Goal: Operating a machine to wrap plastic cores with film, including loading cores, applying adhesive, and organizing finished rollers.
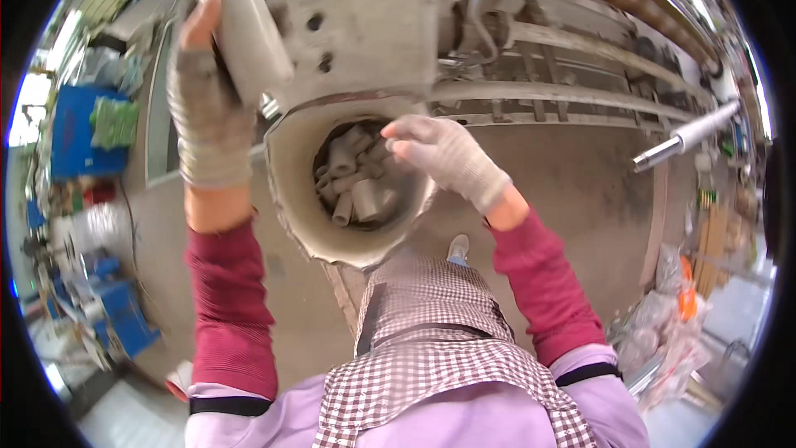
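A smooth pale grey cylinder-like piece [251, 37] slants beside the metal plate at upper left. My left hand [211, 99], in a knitted fingerless glove, is closed at its side with the thumb up; the other fingers are hidden and blurred. Below the plate hangs a wide cream-coloured bin [311, 236] with an uneven rim. Several short grey tube pieces [365, 197] lie loose in its round opening. Over the right side of that opening is my right hand [444, 153], gloved alike, thumb and forefinger drawn close together. Whatever is between them is too small to tell.
The light metal plate [373, 25] has a row of dark holes. Right of it runs a machine frame with long rails [572, 99]. A grey rod with a metal tip [688, 137] juts in at the right. Clear plastic bags [655, 336] lie lower right; blue bins [79, 133] stand left.
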The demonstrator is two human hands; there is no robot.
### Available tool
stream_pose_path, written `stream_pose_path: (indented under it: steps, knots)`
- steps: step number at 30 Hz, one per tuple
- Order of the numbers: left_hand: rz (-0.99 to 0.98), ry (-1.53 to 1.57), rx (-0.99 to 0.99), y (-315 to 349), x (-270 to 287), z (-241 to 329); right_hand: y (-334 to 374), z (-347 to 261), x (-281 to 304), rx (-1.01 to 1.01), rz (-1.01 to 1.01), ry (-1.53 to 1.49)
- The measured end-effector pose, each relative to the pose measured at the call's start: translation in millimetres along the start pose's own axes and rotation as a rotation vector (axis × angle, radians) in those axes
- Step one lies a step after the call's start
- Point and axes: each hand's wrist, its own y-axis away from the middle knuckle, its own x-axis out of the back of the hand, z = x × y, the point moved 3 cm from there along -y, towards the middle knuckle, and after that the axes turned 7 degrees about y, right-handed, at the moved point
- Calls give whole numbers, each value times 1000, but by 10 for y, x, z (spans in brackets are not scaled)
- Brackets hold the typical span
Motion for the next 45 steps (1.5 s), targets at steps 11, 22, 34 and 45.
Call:
stream_pose_path:
  steps: [11,22,34,45]
  knots:
    - [806,-35,156,2547,1289,-471,-1441,2180,-1693,-69,-489,1232]
    - [1117,69,151,3175,1306,-557,-1719,1725,-1748,259,-558,1380]
    - [387,-304,289,2117,372,-438,766,-132,-150,-30,312,-823]
    - [-571,-908,420,1128,-1996,-1916,1906,969,2287,103,1294,-1048]
